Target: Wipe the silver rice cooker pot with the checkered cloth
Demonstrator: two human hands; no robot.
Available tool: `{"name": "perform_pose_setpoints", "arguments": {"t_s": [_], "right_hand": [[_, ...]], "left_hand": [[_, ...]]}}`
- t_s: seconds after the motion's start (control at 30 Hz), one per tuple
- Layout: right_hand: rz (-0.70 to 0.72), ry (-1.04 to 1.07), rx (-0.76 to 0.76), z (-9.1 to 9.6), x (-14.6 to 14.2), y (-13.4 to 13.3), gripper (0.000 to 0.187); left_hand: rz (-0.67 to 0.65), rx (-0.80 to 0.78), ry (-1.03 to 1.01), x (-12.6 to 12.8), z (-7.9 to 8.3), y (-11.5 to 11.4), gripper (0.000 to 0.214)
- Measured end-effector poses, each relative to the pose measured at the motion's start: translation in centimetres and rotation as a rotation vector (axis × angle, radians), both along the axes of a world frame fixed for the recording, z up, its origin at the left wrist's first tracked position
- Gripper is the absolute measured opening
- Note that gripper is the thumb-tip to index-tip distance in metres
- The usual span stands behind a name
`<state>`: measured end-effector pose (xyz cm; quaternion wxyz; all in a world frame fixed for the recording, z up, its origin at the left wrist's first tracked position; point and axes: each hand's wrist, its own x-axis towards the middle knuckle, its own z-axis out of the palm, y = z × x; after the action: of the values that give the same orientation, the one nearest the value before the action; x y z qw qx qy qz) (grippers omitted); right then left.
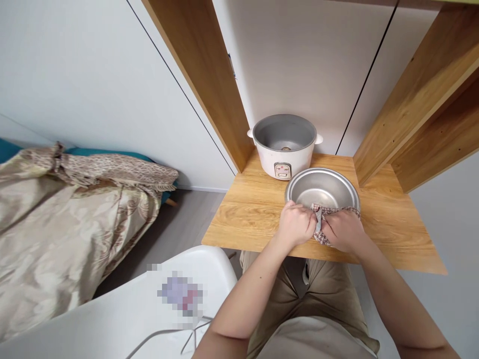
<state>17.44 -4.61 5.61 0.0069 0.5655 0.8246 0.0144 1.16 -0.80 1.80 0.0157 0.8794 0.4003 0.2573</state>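
A metal rice cooker inner pot (318, 187) stands upright on the wooden desk, its shiny inside facing up. My left hand (298, 224) is closed at the pot's near left rim, its fingertips partly hidden. Bunched in my right hand (343, 230) is a brown-and-white patterned cloth (322, 234), pressed against the near right rim. The cloth's left end reaches my left hand. Just behind the pot sits a white rice cooker body (267, 158), without a lid, with its grey inside and round centre piece showing.
The wooden desk top (239, 219) ends close to my body. Upright wooden panels (202, 65) rise at its left and right. At lower left is a white chair (123, 304) with a blurred item and a cable. A bed with patterned bedding (75, 209) lies beyond.
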Motion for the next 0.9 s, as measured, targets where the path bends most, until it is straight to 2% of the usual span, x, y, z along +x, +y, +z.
{"name": "perform_pose_setpoints", "arguments": {"t_s": [0.17,0.53,0.9], "right_hand": [[0.042,0.008,-0.010,0.3,0.8,0.1,0.043],[-0.019,-0.009,0.032,-0.2,0.4,-0.1,0.043],[-0.072,-0.043,-0.021,0.1,-0.4,-0.1,0.044]], "left_hand": [[-0.002,0.004,-0.027,0.0,-0.1,0.1,0.032],[0.012,0.028,0.005,0.2,-0.1,-0.1,0.032],[0.027,-0.004,-0.018,0.4,0.0,-0.2,0.034]]}}
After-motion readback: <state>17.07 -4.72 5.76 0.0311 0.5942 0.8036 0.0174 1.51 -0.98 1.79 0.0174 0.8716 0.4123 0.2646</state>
